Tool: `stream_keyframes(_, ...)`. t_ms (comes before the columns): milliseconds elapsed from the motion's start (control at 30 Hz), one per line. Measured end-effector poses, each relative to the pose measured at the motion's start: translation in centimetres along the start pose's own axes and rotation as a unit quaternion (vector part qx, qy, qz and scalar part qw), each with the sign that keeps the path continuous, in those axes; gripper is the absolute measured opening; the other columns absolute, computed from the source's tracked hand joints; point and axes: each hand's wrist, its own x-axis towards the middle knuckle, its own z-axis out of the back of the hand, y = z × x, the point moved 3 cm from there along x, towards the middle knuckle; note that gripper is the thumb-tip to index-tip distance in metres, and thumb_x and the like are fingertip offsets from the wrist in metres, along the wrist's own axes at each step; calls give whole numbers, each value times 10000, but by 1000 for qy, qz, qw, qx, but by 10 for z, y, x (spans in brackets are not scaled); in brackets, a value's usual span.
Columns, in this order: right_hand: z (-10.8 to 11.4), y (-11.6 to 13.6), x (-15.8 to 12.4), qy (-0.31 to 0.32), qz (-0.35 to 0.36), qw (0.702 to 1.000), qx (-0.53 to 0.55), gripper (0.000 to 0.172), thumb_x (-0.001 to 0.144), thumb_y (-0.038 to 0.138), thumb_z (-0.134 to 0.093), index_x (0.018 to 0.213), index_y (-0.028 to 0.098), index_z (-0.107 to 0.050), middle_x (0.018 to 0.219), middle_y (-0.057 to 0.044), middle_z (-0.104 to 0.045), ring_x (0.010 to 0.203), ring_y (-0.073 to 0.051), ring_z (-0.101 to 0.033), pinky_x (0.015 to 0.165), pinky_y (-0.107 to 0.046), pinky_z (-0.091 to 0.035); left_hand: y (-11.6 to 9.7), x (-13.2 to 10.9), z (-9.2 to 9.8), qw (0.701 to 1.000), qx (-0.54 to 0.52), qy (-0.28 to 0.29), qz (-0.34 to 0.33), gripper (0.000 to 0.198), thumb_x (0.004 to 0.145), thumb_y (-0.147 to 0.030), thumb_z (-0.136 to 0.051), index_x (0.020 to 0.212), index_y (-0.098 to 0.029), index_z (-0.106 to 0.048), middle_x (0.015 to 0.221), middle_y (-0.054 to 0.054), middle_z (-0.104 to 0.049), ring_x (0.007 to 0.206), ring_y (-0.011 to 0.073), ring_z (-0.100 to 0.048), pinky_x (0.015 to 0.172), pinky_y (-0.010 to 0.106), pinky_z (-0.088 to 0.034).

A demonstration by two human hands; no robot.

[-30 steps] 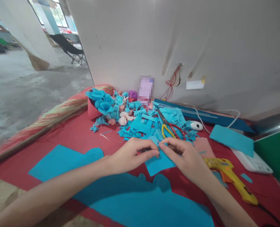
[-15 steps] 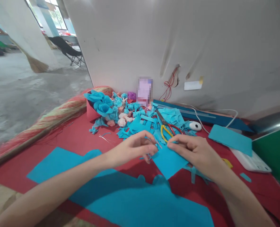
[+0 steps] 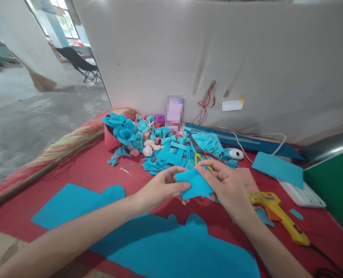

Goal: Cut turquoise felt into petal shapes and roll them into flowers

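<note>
Both of my hands hold one small piece of blue felt (image 3: 195, 183) above the red tablecloth (image 3: 96, 173). My left hand (image 3: 161, 188) pinches its left edge with thumb and fingers. My right hand (image 3: 228, 186) grips its right side, fingers curled behind it. The piece is lifted off the table and tilted. Just beyond my hands lie scissors with yellow and red handles (image 3: 202, 154) on a heap of blue felt scraps (image 3: 171, 156).
A large cut sheet of blue felt (image 3: 148, 247) lies at the near edge. A yellow glue gun (image 3: 277, 210) rests to the right, blue and pink felt flowers (image 3: 131, 133) sit at the back left, a white board (image 3: 218, 58) stands behind, and a broom (image 3: 44, 154) lies along the left edge.
The blue felt piece has been lifted from hanging low on the right and brought between both hands. My right hand moved left, uncovering the glue gun.
</note>
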Motion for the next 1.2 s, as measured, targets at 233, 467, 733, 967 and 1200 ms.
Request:
stream_keyframes(233,-5,-3,2,-24,16,1000,-12,250,794,450,-467,846,206,-488,386,74,-467,314,-107,-470,322,-182,-353,-6,-1,2,998,64,27,5,260,708,-383,-633,729,-124,-617,661,36,-654,528,128,-613,593,252,-486)
stream_keyframes(467,2,-10,22,-67,48,983,-165,308,888,425,-289,888,193,-493,525,43,-509,487,-121,-543,495,-226,-448,-18,-2,10,978,199,-61,-21,267,697,-357,-620,552,-132,-611,504,7,-603,477,115,-557,519,219,-430)
stream_keyframes(733,18,-72,79,-42,-51,895,-441,283,841,274,-524,1094,148,-524,1124,-78,-539,965,-207,-547,799,-417,-458,-19,2,17,984,168,-50,-18,284,718,-359,-608,571,-118,-641,609,65,-680,553,141,-616,571,227,-463)
stream_keyframes(967,20,-82,100,-24,-123,857,-500,297,847,277,-516,1114,146,-515,1117,-84,-543,941,-201,-560,777,-402,-475,-21,0,18,987,152,-41,-29,318,727,-373,-605,535,-120,-609,679,85,-696,591,151,-633,596,240,-484)
stream_keyframes(1200,23,-84,105,-31,-125,876,-464,304,849,282,-512,1123,151,-506,1105,-78,-549,919,-195,-568,761,-399,-482,-21,2,22,988,123,-89,-23,278,673,-332,-667,511,-127,-571,552,24,-623,554,121,-580,580,237,-464)
